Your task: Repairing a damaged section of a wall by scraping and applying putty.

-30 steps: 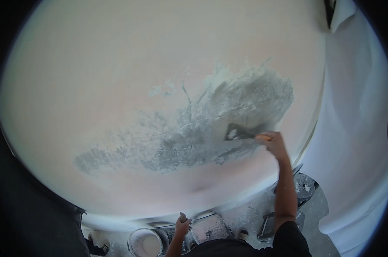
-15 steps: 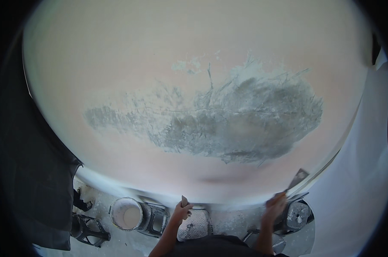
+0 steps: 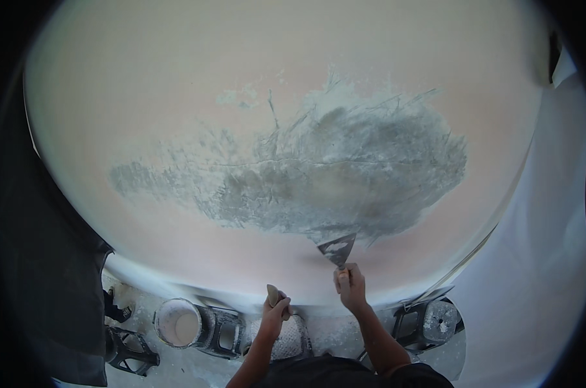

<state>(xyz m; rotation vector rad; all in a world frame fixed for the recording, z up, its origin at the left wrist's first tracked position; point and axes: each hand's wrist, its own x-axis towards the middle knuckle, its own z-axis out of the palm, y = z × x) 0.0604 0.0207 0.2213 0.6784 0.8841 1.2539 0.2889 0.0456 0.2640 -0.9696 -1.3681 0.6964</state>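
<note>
A broad pale pinkish surface (image 3: 176, 71) spreads in front of me, with a rough grey patch (image 3: 344, 174) across its middle and a thin crack running along it. My right hand (image 3: 351, 286) is closed round the handle of a putty knife (image 3: 337, 250). Its wide blade points away from me, at the patch's near edge, with whitish paste on it; whether it touches the surface I cannot tell. My left hand (image 3: 278, 308) is closed on a small tan flat piece (image 3: 272, 295) that sticks up from the fingers; its kind is unclear.
Below the surface's near edge stand a bucket of pale paste (image 3: 184, 328), a dark stool (image 3: 227, 333) beside it and another stool (image 3: 134, 349) further left. A paste-spattered stool (image 3: 440, 320) stands at right. Dark sheeting (image 3: 47, 271) hangs left, white sheeting (image 3: 532, 258) right.
My right hand has swung the putty knife leftward from the surface's right edge to below the grey patch. My left hand stays low, and the view has shifted slightly.
</note>
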